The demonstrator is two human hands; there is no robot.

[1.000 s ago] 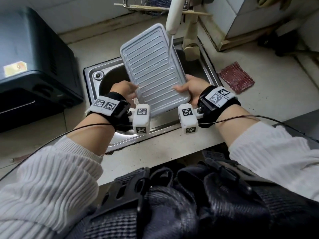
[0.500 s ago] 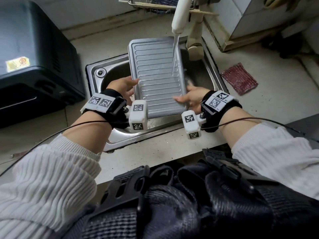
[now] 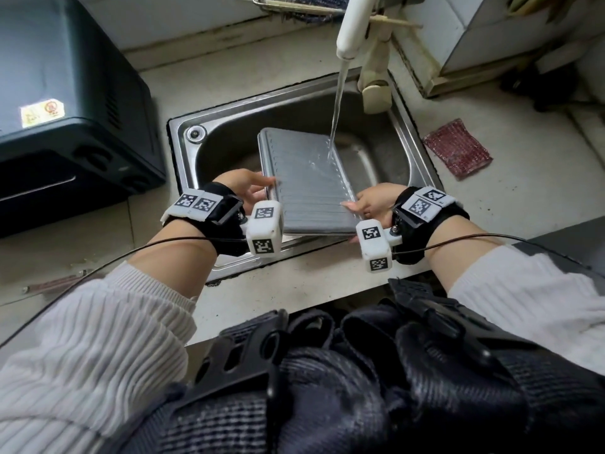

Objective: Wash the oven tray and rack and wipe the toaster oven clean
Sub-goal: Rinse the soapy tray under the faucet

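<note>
From the head camera, we hold the ribbed oven tray (image 3: 307,181) over the sink (image 3: 419,158), at twelve o'clock from our body. Our left hand (image 3: 244,191) grips its nine o'clock edge, our right hand (image 3: 371,203) its three o'clock edge, fingers curled around both. Tap (image 3: 352,26) water strikes the tray's far corner. The toaster oven (image 3: 65,109) sits at ten o'clock, a red cloth (image 3: 456,149) at two.

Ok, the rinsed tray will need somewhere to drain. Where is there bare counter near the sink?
Bare counter lies behind the sink, between it and the back wall, and in front of the toaster oven. Right of the sink, the red cloth takes the middle; bare strips border it. The basin is crowded: the tray, both hands and the running tap.
</note>
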